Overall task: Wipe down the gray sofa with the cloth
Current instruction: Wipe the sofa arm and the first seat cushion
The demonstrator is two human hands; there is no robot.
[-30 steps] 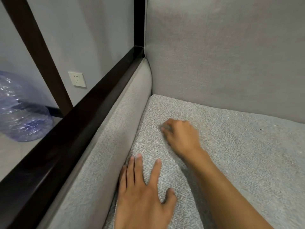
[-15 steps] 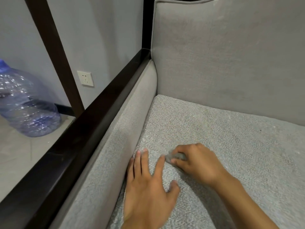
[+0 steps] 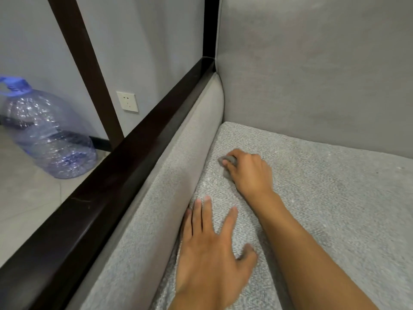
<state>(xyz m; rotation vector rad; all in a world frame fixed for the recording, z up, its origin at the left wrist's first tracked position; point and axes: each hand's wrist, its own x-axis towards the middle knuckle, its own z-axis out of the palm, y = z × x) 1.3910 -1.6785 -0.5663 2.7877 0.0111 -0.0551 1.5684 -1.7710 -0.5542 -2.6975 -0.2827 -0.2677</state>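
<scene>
The right hand (image 3: 250,173) grips the bunched cloth (image 3: 229,161) on the sofa (image 3: 335,198) seat near its left edge; the left hand (image 3: 207,249) lies spread flat. Firm, overlapping strokes toward the back corner should work best.

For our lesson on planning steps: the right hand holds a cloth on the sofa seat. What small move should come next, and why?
Probably slide the cloth forward along the seat toward the back corner: the right hand grips it beside the side pad, that corner lies just ahead, and the left hand rests flat behind it.
</scene>
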